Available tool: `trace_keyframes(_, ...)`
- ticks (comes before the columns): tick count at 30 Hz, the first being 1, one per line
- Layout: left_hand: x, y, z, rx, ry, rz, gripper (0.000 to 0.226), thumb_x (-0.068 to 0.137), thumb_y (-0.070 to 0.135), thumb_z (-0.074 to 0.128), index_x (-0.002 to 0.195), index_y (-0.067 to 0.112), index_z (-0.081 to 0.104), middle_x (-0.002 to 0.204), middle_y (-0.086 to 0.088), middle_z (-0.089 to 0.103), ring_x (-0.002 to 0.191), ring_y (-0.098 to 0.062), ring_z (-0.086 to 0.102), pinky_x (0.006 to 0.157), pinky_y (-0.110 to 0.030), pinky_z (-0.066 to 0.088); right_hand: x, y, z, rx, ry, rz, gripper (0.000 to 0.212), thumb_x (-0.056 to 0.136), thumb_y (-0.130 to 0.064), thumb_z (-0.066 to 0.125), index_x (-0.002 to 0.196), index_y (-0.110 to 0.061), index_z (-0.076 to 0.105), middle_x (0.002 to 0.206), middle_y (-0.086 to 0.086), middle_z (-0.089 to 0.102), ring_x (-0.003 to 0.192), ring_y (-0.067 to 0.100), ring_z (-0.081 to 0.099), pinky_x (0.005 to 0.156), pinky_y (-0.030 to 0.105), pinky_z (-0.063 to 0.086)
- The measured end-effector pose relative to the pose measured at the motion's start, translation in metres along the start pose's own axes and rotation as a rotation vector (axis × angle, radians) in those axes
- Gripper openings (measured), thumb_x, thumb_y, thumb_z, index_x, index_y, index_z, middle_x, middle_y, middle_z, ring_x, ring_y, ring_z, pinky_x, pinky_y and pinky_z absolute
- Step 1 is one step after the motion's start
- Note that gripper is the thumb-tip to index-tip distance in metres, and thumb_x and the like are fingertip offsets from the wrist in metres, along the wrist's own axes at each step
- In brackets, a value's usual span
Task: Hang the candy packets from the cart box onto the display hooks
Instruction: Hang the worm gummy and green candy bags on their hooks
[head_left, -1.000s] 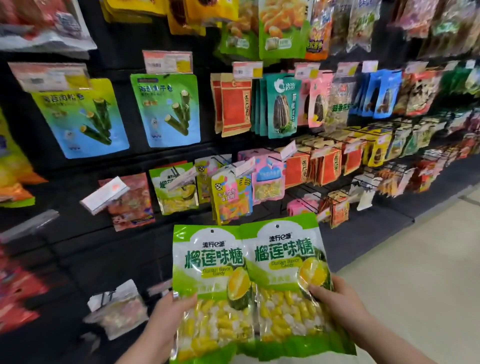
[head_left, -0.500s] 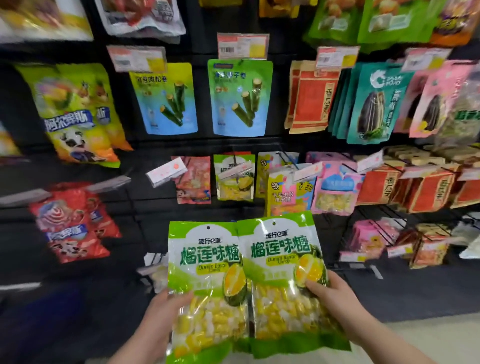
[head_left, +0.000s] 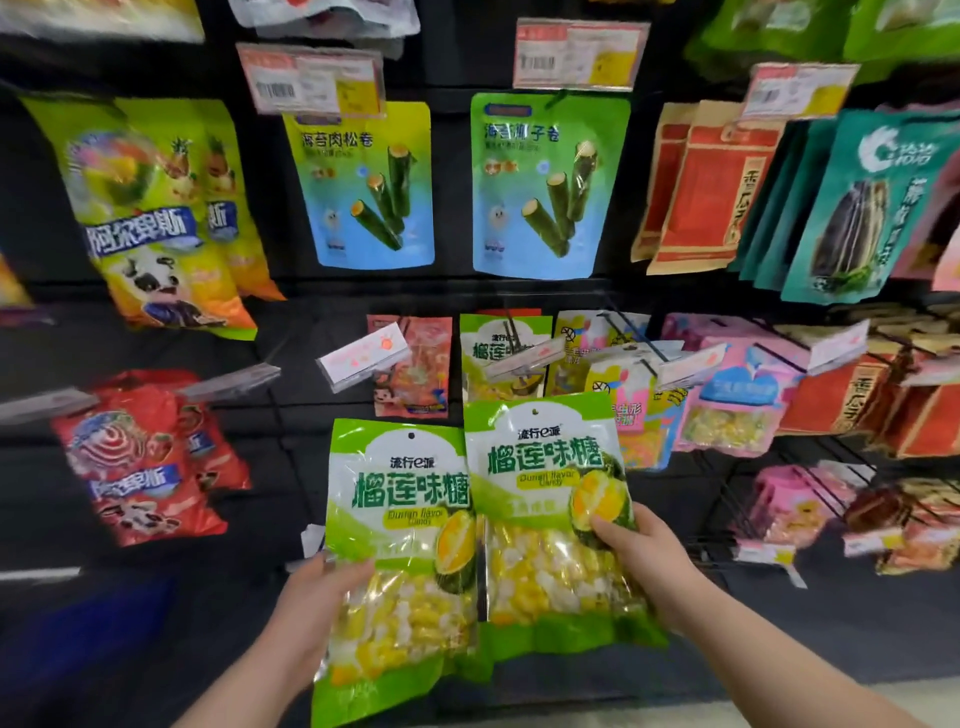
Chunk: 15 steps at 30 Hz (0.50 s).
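Left hand (head_left: 317, 597): closed on the left edge of one green durian candy packet (head_left: 400, 551), thumb across the clear window, fingers behind and out of sight.

Right hand (head_left: 641, 558): closed on the right side of a second durian candy packet (head_left: 545, 514), thumb pressed on the printed durian picture.

Both packets held upright, side by side, edges overlapping between the two hands; right-hand packet raised slightly higher. Punched hang hole visible near the top of each, neither on a hook.

Directly above the right hand: matching hung durian packet (head_left: 498, 353) on a display hook (head_left: 519, 338) with a clear price tag (head_left: 524, 358) at the tip; its lower part covered by the held packet.

Above the left hand: red-orange candy packet (head_left: 415, 374) behind a white price label (head_left: 363, 358).

Higher up, above both hands: two blue-green seaweed roll pouches (head_left: 358, 192), side by side.

Left of the left hand: red striped candy bags (head_left: 140, 462); above them, yellow-green panda bags (head_left: 156, 218).

Right of the right hand: pink candy pouches (head_left: 737, 405), orange-red boxes (head_left: 841, 400), wire hooks (head_left: 737, 499). Upper right: red-brown seed bags (head_left: 711, 192) and teal seed bags (head_left: 857, 208).

All hung goods against a black display panel (head_left: 291, 332). Edges of view blurred.
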<state>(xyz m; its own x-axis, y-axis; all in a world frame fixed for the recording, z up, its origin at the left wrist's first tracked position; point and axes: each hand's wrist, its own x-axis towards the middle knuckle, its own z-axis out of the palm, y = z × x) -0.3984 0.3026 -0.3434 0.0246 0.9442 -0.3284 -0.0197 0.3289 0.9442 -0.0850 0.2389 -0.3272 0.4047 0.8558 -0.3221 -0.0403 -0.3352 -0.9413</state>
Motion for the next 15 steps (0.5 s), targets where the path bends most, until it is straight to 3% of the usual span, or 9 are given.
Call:
trace_keyframes(4,0.013,-0.001,-0.007,-0.001,0.027,-0.037,0.008,0.084,0.004,0.068,0.091,0.001,0.065,0.096,-0.023,0.07,0.093,-0.039,0.065,0.091,-0.053,0.048,0.013,-0.004,0.012,0.014,0.003,-0.005,0.029,0.088,-0.021,0.066,0.116,-0.016,0.059,0.105,0.009,0.071,0.094,0.028,0.069,0.089,0.052,0.054)
trace_keyframes(7,0.018,-0.002,-0.008,0.007,0.048,-0.053,0.004,0.085,0.003,0.067,0.086,0.003,0.063,0.095,-0.024,0.069,0.094,-0.041,0.065,0.091,-0.053,0.048,0.021,-0.008,0.017,0.014,0.021,-0.02,0.03,0.089,-0.021,0.065,0.118,-0.015,0.058,0.106,0.008,0.07,0.095,0.027,0.068,0.089,0.05,0.054)
trace_keyframes(11,0.021,-0.003,-0.006,-0.009,0.06,-0.082,0.012,0.083,0.005,0.069,0.094,0.002,0.065,0.101,-0.025,0.069,0.103,-0.044,0.064,0.096,-0.058,0.046,0.032,-0.013,0.019,0.011,0.019,-0.042,0.029,0.09,-0.021,0.063,0.119,-0.015,0.058,0.107,0.007,0.069,0.096,0.025,0.067,0.087,0.045,0.054)
trace_keyframes(15,0.021,-0.002,-0.004,-0.004,0.061,-0.102,0.019,0.082,0.009,0.071,0.1,0.004,0.066,0.102,-0.02,0.071,0.103,-0.041,0.064,0.099,-0.06,0.044,0.04,-0.012,0.02,0.014,0.013,-0.026,0.032,0.09,-0.024,0.064,0.12,-0.016,0.057,0.109,0.005,0.068,0.097,0.025,0.067,0.092,0.049,0.052)
